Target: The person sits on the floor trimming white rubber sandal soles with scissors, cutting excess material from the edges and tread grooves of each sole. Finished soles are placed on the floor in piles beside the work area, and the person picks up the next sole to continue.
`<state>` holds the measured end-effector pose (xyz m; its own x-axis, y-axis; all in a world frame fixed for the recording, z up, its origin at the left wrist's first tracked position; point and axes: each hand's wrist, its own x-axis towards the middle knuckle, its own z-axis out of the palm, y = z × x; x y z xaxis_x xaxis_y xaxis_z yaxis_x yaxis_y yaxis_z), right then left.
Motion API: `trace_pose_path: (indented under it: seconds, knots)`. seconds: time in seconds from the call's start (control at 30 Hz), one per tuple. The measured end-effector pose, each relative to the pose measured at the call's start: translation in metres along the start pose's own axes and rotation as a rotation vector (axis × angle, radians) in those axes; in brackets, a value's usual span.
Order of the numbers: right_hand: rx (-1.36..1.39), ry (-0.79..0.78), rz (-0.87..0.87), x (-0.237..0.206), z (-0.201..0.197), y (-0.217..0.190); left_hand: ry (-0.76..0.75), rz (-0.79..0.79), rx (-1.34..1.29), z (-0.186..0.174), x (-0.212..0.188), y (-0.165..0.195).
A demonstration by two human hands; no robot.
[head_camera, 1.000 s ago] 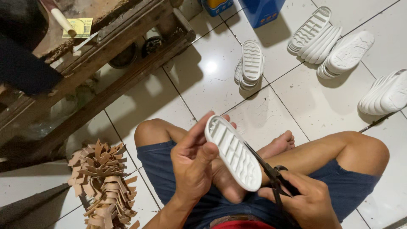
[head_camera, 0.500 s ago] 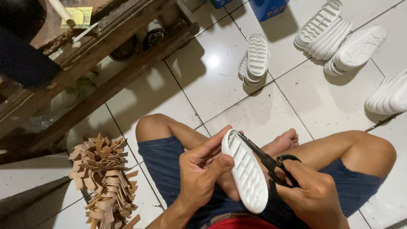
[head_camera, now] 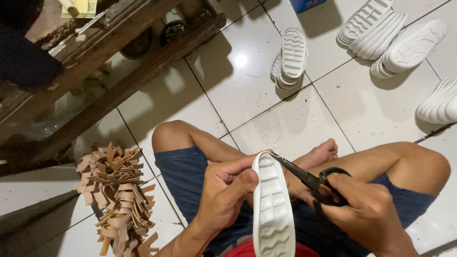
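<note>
We hold a white shoe sole low in the centre of the frame, above our lap, its tread side turned up and its toe end pointing toward the upper part of the picture. The sole is long and rounded, of a matte moulded rubbery material, with block ribs across its middle and wavy grooves near the lower end. Our left hand pinches it along its left edge, the thumb pressed onto the ribbed face and the fingers curled behind. Our right hand is closed around the black handles of a pair of scissors, whose dark blades lie nearly shut, the tip touching the sole's upper rim. We sit with bare legs crossed in blue shorts on a glossy white tiled floor speckled with thin trimmings. At lower left lies a heap of tan, flat cut pieces, jagged and layered. In the upper centre sits a small stack of white soles, with more stacked soles at upper right and another group at the right edge. A rough wooden frame runs diagonally across the upper left, well apart from our hands.
</note>
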<state>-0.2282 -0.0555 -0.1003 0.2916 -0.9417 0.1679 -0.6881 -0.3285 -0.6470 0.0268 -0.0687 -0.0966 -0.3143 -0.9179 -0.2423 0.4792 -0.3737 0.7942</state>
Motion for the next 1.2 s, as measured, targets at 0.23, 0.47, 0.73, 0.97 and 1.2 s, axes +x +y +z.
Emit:
trace_pose_path:
  seconds: [0.23,0.47,0.73,0.97,1.2]
  knots:
    - [-0.006,0.004,0.059,0.002,-0.010,0.007,-0.099,-0.147,-0.063,-0.003,0.004,0.009]
    - [-0.012,-0.131,0.168,-0.006,-0.015,0.021,-0.197,-0.304,-0.018,-0.002,0.012,-0.004]
    - [0.904,-0.059,0.674,-0.016,0.020,0.015,-0.078,-0.320,-0.056,0.012,0.012,-0.029]
    - [1.212,0.017,0.589,-0.018,0.046,0.037,-0.136,0.414,0.590,0.034,-0.009,-0.046]
    - [0.809,-0.261,1.125,-0.024,0.023,0.016,0.136,0.240,0.259,0.025,-0.004,-0.006]
